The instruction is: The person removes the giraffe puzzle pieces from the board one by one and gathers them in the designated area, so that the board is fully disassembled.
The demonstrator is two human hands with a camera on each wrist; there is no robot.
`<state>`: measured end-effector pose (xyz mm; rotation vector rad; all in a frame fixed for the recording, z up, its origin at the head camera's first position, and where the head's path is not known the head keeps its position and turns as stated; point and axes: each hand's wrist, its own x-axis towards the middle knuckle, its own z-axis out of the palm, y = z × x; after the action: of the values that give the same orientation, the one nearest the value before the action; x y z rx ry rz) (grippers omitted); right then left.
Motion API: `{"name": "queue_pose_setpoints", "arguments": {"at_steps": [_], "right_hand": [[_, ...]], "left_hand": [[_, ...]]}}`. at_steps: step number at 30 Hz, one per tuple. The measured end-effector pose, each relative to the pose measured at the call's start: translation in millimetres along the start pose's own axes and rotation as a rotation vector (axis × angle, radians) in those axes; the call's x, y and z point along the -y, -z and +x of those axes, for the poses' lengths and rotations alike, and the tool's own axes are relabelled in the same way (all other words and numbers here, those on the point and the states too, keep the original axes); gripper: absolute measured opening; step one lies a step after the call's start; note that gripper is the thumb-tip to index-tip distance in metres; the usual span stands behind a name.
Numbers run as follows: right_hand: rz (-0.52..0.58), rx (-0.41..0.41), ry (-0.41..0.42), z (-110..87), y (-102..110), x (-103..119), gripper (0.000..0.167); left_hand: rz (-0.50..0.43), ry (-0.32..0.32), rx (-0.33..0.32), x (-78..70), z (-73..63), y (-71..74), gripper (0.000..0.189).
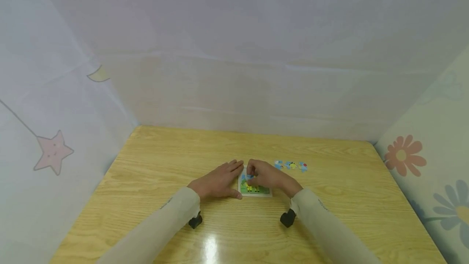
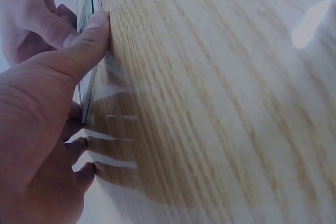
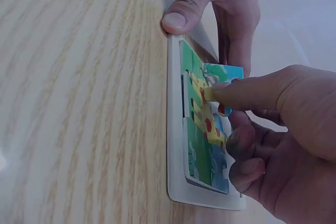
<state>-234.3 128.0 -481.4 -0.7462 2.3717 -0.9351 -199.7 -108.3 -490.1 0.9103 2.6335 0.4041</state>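
A small jigsaw puzzle in a white-rimmed tray [image 1: 255,195] lies on the table, its picture showing a yellow animal on green ground. Flat along the tray's left side, my left hand [image 1: 218,180] has its fingers stretched out; its thumb [image 3: 181,20] presses the near left corner. Over the picture, my right hand [image 1: 266,174] pinches a jigsaw piece [image 3: 226,110] with blue and red on it between thumb and curled fingers. Most of that piece is hidden by the fingers. Joined pieces [image 3: 197,150] fill the near part of the tray.
Three loose jigsaw pieces [image 1: 291,165] lie in a row on the wooden table [image 1: 165,154], just beyond my right wrist. Pale cloth walls [image 1: 238,93] with printed flowers and stars enclose the table at the back and sides.
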Motion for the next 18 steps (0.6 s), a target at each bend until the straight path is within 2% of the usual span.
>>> {"name": "queue_pose_setpoints", "arguments": {"at_steps": [6, 18], "right_hand": [[0.050, -0.005, 0.049, -2.0, 5, -4, 0.005], [0.072, -0.097, 0.063, -16.0, 24, -13, 0.006]], "left_hand": [[0.012, -0.003, -0.006, 0.8, 0.8, 0.4, 0.105], [-0.007, 0.010, -0.009, 0.4, 1.3, -1.9, 0.105]]}}
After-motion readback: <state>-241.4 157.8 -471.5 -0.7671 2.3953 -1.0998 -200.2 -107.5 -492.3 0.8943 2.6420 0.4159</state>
